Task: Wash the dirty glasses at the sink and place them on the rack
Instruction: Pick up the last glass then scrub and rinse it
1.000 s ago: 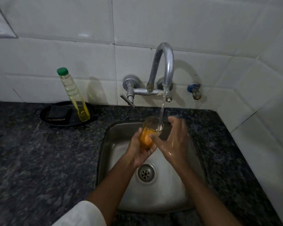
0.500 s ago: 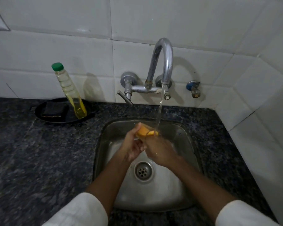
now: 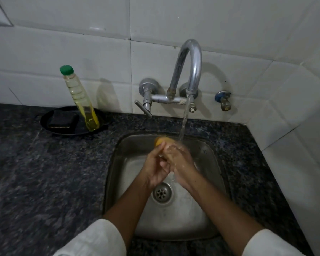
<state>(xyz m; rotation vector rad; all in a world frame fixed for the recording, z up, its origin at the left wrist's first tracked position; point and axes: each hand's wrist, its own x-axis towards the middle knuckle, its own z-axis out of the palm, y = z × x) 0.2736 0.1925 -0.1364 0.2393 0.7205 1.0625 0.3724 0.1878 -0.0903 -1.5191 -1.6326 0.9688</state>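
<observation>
So the glass [image 3: 162,141] is tipped over now, its orange-tinted part poking out just above the hands, right under the water stream [image 3: 183,124] from the tap [image 3: 189,67]. A second ago it stood upright in the left hand [image 3: 153,167] with the right hand [image 3: 179,161] open beside it; now both hands are pressed together, fingers wrapped round the glass, over the sink [image 3: 213,156]. Looks like rinsing has turned into rubbing the outside, so I'd say we're mid-wash on this one. No rack in view yet. Off to the left of the hands, on the worktop [image 3: 44,182], a soap bottle [image 3: 79,98] leans in a dark dish [image 3: 48,117].
</observation>
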